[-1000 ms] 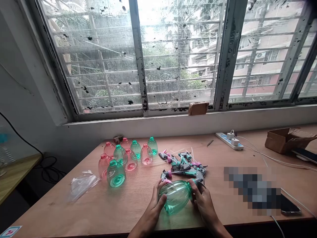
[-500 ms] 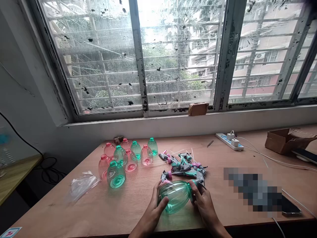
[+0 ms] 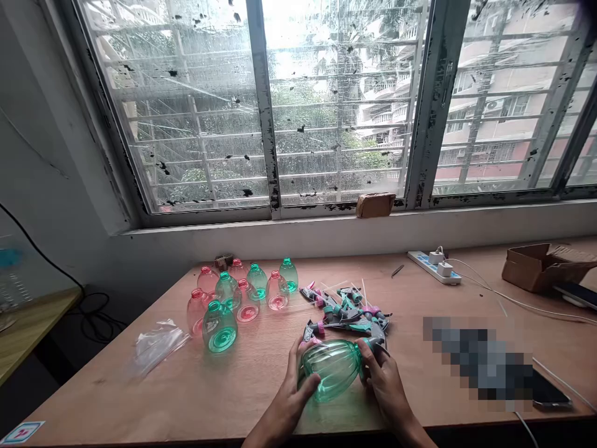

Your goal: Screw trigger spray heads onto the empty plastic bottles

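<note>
At 6 o'clock on the wooden table (image 3: pixel 224 398), close to the near edge: clear green bottle (image 3: pixel 332 368), ribbed, tipped on its side, base toward 7 o'clock, neck toward 2 o'clock. Clamped between both hands. Left hand (image 3: pixel 290 393) at 8 o'clock of the bottle, fingers curled over the far side of the body, thumb pressed on the near side. Right hand (image 3: pixel 386 384) at 3 o'clock, fingers closed round the neck end; grey-and-green trigger head (image 3: pixel 375 343) showing just above them, right at the neck. Cannot tell whether threaded on or only held against it. At 12 o'clock of the bottle, just beyond it: loose pile of trigger sprayers (image 3: pixel 347 311), pink and green collars, thin dip tubes sticking out. At 10 o'clock, well apart: cluster of small bottles (image 3: pixel 236 297), pink and green mixed, upright, open necks, packed close together. At 9 o'clock: crumpled clear plastic bag (image 3: pixel 156 345), flat on the wood. At 1 o'clock, toward the wall: white power strip (image 3: pixel 433 266) with plugs in it, cables trailing off to 3 o'clock. At 2 o'clock, far corner: open cardboard box (image 3: pixel 536 266).
</note>
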{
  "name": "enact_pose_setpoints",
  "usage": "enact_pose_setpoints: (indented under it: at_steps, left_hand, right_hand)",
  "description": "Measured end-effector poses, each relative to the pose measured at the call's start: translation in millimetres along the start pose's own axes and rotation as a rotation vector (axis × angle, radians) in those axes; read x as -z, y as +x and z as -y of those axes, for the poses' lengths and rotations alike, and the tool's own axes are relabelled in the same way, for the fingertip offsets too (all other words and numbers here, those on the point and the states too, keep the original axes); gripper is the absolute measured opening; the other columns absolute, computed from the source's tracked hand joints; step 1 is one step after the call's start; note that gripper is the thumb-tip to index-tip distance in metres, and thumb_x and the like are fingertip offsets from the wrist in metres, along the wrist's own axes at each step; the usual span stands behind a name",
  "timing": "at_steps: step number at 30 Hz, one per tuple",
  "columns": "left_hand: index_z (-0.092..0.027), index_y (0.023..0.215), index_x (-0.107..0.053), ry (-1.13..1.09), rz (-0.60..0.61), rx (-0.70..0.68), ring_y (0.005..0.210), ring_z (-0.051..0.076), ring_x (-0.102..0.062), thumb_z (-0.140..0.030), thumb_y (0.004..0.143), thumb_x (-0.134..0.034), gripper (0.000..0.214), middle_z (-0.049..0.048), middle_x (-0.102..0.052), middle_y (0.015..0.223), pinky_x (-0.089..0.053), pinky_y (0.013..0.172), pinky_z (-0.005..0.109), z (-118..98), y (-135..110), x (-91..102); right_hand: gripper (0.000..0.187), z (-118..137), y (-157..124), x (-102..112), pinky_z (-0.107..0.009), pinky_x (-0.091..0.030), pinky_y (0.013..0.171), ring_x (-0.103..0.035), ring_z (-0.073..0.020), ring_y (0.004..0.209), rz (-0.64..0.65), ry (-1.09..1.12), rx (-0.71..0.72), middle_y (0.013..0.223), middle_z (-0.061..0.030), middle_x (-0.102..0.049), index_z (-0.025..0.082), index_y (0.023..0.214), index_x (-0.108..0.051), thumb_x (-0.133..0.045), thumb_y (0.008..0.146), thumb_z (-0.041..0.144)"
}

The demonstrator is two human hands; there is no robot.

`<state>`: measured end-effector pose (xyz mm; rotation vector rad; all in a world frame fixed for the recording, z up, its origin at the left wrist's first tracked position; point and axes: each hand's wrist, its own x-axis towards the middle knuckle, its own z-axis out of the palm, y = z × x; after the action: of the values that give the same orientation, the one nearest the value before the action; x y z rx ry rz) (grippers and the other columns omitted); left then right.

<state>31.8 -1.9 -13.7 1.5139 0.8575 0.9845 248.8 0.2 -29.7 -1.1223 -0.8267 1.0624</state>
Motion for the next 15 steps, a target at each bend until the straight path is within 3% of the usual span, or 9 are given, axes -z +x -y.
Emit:
enact_pose_setpoints:
  at_steps: [2, 3, 7, 10, 12, 15]
  left_hand:
    - [-0.026, 0.159, -0.019, -0.018, -0.025, 0.013, 0.158, 0.036, -0.026, -0.077, 0.092, -0.054, 0.091, 0.0189, -0.039, 0.163, -0.014, 0.130, 0.056, -0.9, 2.0, 1.9]
    - [-0.026, 0.159, -0.019, -0.022, -0.028, 0.016, 0.157, 0.037, -0.028, -0.076, 0.091, -0.057, 0.093, 0.0192, -0.040, 0.163, -0.016, 0.129, 0.057, -0.4, 2.7, 1.8]
    - [-0.029, 0.158, -0.019, 0.007, -0.017, -0.022, 0.154, 0.042, -0.031, -0.067, 0.069, -0.088, 0.119, 0.0197, -0.035, 0.165, -0.020, 0.128, 0.058, 4.0, 1.6, -4.6]
    - [-0.030, 0.159, -0.020, 0.090, -0.001, -0.061, 0.156, 0.041, -0.029, -0.056, 0.067, -0.095, 0.122, 0.0179, -0.032, 0.167, -0.017, 0.130, 0.056, 4.7, -1.0, -7.0]
    - [-0.027, 0.159, -0.021, 0.063, 0.000, -0.047, 0.156, 0.039, -0.029, -0.064, 0.073, -0.087, 0.114, 0.0178, -0.033, 0.167, -0.016, 0.131, 0.055, 4.3, -0.8, -4.3]
    - [-0.021, 0.155, -0.030, -0.005, -0.043, -0.003, 0.156, 0.039, -0.028, -0.080, 0.090, -0.054, 0.091, 0.0194, -0.037, 0.165, -0.012, 0.131, 0.058, 4.6, 2.8, 2.9]
  right_hand:
    - [0.057, 0.9, 0.2, -0.3, -0.024, -0.033, 0.037, -0.041, -0.0114, 0.040, 0.001, 0.006, -0.001, 0.047, 0.0074, -0.045, 0.022, 0.071, -0.056, -0.076, 0.071, 0.076]
    - [0.057, 1.5, 0.2, -0.4, -0.024, -0.033, 0.037, -0.041, -0.0115, 0.040, 0.001, 0.011, 0.000, 0.048, 0.0075, -0.045, 0.023, 0.071, -0.056, -0.077, 0.070, 0.075]
    - [0.057, 2.9, 0.5, -1.1, -0.024, -0.033, 0.037, -0.041, -0.0115, 0.042, -0.008, 0.029, 0.002, 0.050, 0.0078, -0.044, 0.023, 0.072, -0.056, -0.078, 0.070, 0.075]
    - [0.058, 2.0, 0.4, -1.5, -0.024, -0.031, 0.037, -0.039, -0.0108, 0.040, -0.009, 0.027, -0.002, 0.049, 0.0079, -0.044, 0.023, 0.071, -0.056, -0.076, 0.071, 0.077]
    - [0.058, 0.7, 0.2, -1.3, -0.024, -0.032, 0.038, -0.039, -0.0106, 0.041, -0.001, 0.028, -0.001, 0.048, 0.0076, -0.044, 0.022, 0.070, -0.056, -0.077, 0.071, 0.076]
    - [0.056, -1.4, 0.4, -0.3, -0.024, -0.032, 0.039, -0.040, -0.0109, 0.042, 0.013, 0.036, 0.001, 0.049, 0.0076, -0.044, 0.023, 0.069, -0.055, -0.080, 0.070, 0.072]
